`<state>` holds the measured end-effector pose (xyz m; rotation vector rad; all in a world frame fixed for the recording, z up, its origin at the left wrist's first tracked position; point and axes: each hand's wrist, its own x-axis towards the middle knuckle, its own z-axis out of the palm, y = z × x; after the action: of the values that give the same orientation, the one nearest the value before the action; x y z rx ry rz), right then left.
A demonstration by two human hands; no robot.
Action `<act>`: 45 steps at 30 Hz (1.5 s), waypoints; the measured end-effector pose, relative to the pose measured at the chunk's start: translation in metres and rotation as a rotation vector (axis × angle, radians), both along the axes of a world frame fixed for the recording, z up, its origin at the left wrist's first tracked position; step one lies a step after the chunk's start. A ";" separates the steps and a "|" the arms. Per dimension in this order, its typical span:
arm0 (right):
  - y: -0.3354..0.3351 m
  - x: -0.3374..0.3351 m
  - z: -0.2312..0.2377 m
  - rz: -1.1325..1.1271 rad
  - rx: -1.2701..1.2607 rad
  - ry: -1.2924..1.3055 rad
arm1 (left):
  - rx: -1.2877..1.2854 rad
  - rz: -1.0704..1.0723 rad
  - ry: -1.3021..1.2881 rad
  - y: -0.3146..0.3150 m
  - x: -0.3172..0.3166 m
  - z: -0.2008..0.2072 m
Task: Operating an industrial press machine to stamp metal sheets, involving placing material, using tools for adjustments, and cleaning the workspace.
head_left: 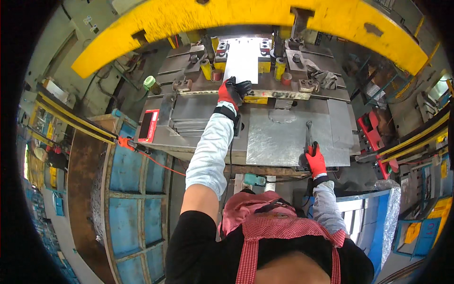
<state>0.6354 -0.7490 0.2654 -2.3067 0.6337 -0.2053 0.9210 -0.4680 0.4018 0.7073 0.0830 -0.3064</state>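
My left hand (231, 92), in a red and black glove, reaches forward to the press die. Its fingers are closed at the near left corner of a bright, pale metal sheet (242, 61), which lies flat between the die's posts. Lower right, my right hand (316, 162), in a red glove, is closed around a slim metal tool (309, 132) with a rounded far end; its exact kind is unclear. That tool points away from me over a flat metal plate (283, 142). Left of the plate sits a stack of metal sheets (191, 127).
A yellow press beam (236, 16) arches above the die (279, 90). Grey cloth (324, 75) lies at its right. A green-capped container (151, 84) and a red-framed box (148, 125) stand left. Blue framed panels (125, 208) flank me; a red pedal-like unit (371, 135) is right.
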 end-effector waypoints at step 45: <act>0.114 0.273 0.211 0.608 1.123 -0.450 | -0.270 -0.302 0.110 0.020 0.013 -0.020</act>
<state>0.9084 -0.6352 0.4766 -1.1976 -0.1998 -0.0400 0.9344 -0.4480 0.3813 0.4331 0.0379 -0.6333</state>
